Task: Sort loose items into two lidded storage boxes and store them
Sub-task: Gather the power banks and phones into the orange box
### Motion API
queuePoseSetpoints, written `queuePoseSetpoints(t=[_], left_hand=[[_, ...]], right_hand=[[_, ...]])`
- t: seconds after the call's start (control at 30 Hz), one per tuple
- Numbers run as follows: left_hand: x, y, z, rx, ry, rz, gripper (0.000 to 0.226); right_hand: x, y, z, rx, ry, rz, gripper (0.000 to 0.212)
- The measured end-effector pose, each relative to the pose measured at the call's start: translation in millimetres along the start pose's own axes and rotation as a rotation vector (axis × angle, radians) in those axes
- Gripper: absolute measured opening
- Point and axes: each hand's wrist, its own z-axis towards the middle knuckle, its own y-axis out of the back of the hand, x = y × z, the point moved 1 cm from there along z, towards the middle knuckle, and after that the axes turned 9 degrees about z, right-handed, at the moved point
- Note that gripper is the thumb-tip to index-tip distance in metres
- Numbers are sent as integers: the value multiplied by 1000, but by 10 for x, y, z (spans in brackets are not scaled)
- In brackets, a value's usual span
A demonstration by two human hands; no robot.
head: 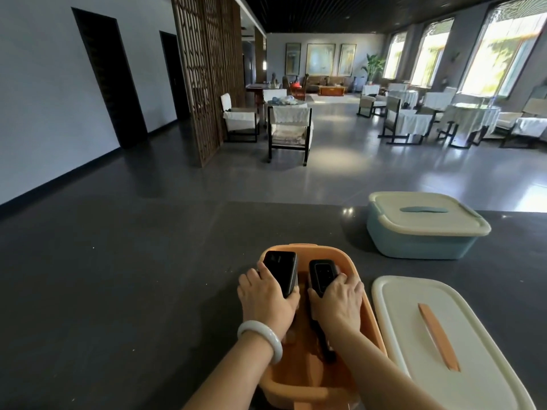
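Two glossy black items over the orange box (373, 318): left grip (266, 295) holds a slab (280, 270), right grip (340, 300) a smaller device (323, 275).

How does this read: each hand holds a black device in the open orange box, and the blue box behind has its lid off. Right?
No: the head view shows the blue box with its lid on. The rest stands: the left hand holds the left black device and the right hand the right black device in the open orange box.

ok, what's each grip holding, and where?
Left grip holds a flat black device by its near end; right grip holds a second black device by its near end, both over the orange box.
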Motion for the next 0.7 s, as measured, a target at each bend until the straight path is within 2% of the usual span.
queuePoseSetpoints(t=[0.13, 0.7], left_hand=[[10, -20, 28, 10, 24, -1, 90], [39, -38, 84, 53, 25, 34, 90]], right_hand=[[-12, -41, 32, -20, 19, -27, 79], [-96, -97, 70, 17, -62, 167, 84]])
